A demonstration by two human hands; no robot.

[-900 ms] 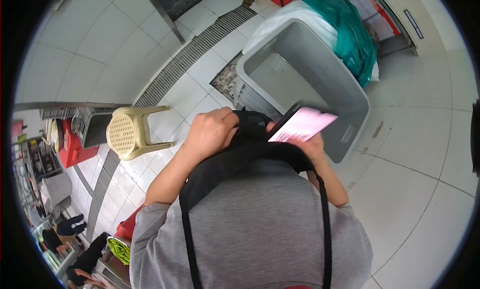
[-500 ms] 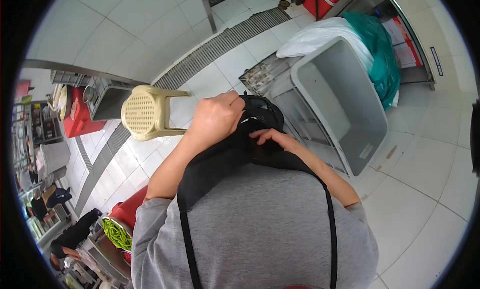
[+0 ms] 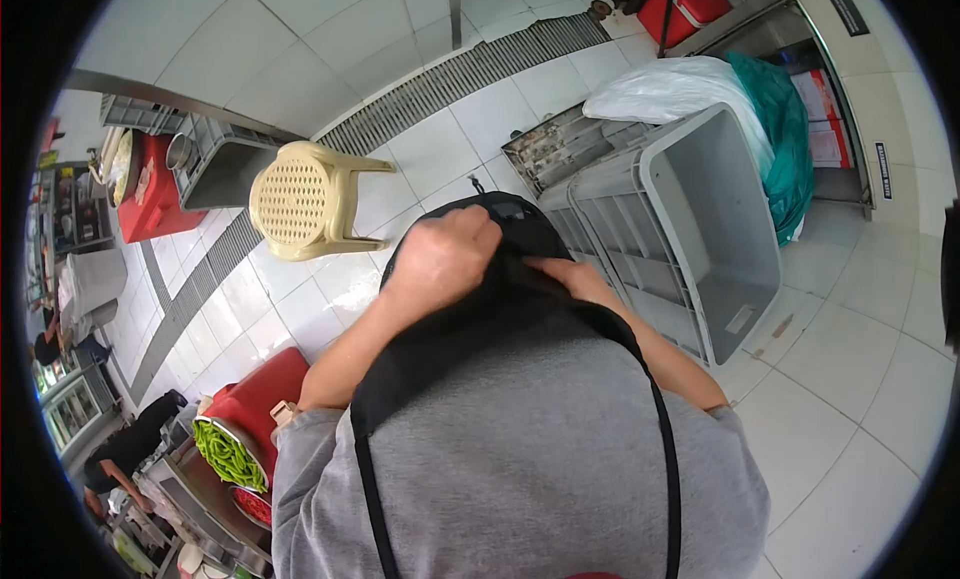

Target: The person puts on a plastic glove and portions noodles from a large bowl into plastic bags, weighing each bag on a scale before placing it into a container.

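Observation:
Below me is a grey T-shirt with a black apron (image 3: 425,369) over it, its straps running up both sides. My left hand (image 3: 455,251) is closed in a fist over dark fabric in front of the apron; what its fingers grip is hidden. To its right, my right hand (image 3: 565,276) touches the black cloth, its fingertips mostly out of sight in a dark fold. Just beyond both hands lies a rounded black item (image 3: 515,214) with a small cord or tab at its far edge. I cannot make out what kind of thing it is.
A grey plastic crate (image 3: 700,239) lies tipped on the right, beside white and green bags (image 3: 785,149). A cream stool (image 3: 295,201) stands left on the tiled floor, near a drain grate (image 3: 480,69). Bowls hold green chillies (image 3: 228,454) and red pieces (image 3: 252,506). Another person (image 3: 130,449) is far left.
My left hand stays closed and sits slightly lower in view. My right fingers, visible and curled before, have slipped into the dark fold. More of the rounded black item shows.

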